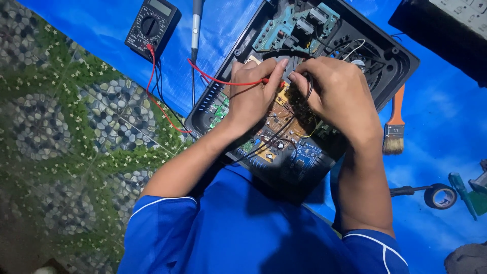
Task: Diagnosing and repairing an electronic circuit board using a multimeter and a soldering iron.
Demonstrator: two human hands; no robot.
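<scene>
- At centre of the blue sheet (pixel 446 116) sits an opened black appliance housing (pixel 401 61), lid off, w/ a brown circuit board (pixel 284 127) exposed inside; a smaller blue board (pixel 304 157) lies near the housing's near edge and a teal control board (pixel 294 25) at its far end.
- Both our hands are over the brown board. Left hand (pixel 251 99) is pinched shut, thumb & forefinger, on the red probe (pixel 264 81), its red lead (pixel 218 80) running back to the black multimeter (pixel 152 25) at top left.
- Right hand (pixel 340 96) is curled closed on the black probe (pixel 308 87); only a short dark stretch shows past the fingers, so exact grip can't be confirmed. The tip is hidden under the hand.
- Step in hand, as we judge it: point-to-point measurement on the brown board, both probes down at approx. the same area.
- Meter display is too small to read from this view.
- Next move, in our judgement, calls for steady tips on the chosen pads, no bridging of adjacent joints, then a glance at the meter w/o shifting either hand.
- Lying apart from the work: soldering iron (pixel 196 25) beside the meter, paintbrush (pixel 394 127) right of the housing, tape roll (pixel 440 196) and a green-handled screwdriver (pixel 461 186) further right.
</scene>
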